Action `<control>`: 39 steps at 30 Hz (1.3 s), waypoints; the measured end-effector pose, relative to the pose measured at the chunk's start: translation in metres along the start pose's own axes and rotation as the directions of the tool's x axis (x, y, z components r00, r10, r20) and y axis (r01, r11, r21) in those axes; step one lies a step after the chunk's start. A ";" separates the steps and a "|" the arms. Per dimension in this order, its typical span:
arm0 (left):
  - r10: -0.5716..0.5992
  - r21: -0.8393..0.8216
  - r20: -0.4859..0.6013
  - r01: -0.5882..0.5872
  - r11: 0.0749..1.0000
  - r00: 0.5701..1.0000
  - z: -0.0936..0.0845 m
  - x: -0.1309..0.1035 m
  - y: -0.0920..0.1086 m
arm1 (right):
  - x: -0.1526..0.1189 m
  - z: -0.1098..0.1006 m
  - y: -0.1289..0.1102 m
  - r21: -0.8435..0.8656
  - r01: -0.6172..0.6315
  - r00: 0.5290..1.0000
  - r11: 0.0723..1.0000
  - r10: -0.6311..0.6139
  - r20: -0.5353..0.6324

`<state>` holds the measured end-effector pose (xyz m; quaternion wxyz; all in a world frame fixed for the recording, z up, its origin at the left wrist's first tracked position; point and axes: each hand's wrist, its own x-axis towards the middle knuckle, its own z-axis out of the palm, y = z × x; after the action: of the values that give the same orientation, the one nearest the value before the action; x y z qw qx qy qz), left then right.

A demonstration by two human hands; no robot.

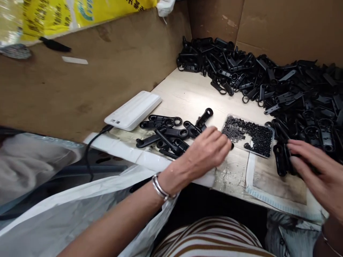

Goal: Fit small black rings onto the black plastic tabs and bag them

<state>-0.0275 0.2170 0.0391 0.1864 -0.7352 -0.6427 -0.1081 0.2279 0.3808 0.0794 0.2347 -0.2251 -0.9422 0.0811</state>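
A person's left hand (207, 151) is reaching across the table (187, 96), fingers curled narrow with the tips pinched at the near-left corner of a shallow clear tray (271, 131) of tiny black screws (254, 137); whether a screw is sitting in the pinch is too small to tell. The right hand (314, 169) is lying half open, fingers extended over a black plastic piece (280, 160) and touching it, the wrist running out of frame. Left of the reaching hand, a small cluster of long, matte black plastic arms (171, 135) with ring-shaped ends is resting just beside a smooth white power bank (133, 110), its dark cable (91, 151) trailing off the edge. A much larger heap of the same parts (268, 82) is filling the far right, backed by brown cardboard walls (80, 82). A silver bangle (160, 187) is circling the left wrist.
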 end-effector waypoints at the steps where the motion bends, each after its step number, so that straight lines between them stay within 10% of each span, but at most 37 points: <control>1: 0.048 0.000 0.011 -0.048 0.999 0.999 0.001 0.000 0.011 | 0.004 0.008 -0.008 0.097 0.016 0.999 0.995 -0.019 0.030; 7: 0.092 -0.093 0.189 -0.076 0.993 0.978 -0.001 0.000 0.046 | 0.044 0.051 -0.022 0.079 -0.039 0.970 0.996 0.019 0.243; 19: -0.031 -0.229 0.233 0.086 0.970 0.972 0.009 -0.008 0.037 | 0.080 0.086 -0.029 -0.314 0.057 0.883 0.948 0.099 0.458; 27: 0.063 -0.392 0.248 0.041 0.919 0.967 0.008 -0.005 0.055 | 0.073 0.075 -0.022 -0.094 -0.071 0.911 0.993 0.103 0.400; 39: 0.035 -0.276 0.255 0.038 0.961 0.966 0.012 0.063 0.005 | 0.035 0.045 -0.021 0.237 -0.162 0.975 0.958 0.118 0.191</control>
<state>-0.0136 0.2785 0.0527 -0.0038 -0.7614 -0.6403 -0.1011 0.1706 0.3767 0.0600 0.1715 -0.2520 -0.9228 0.2354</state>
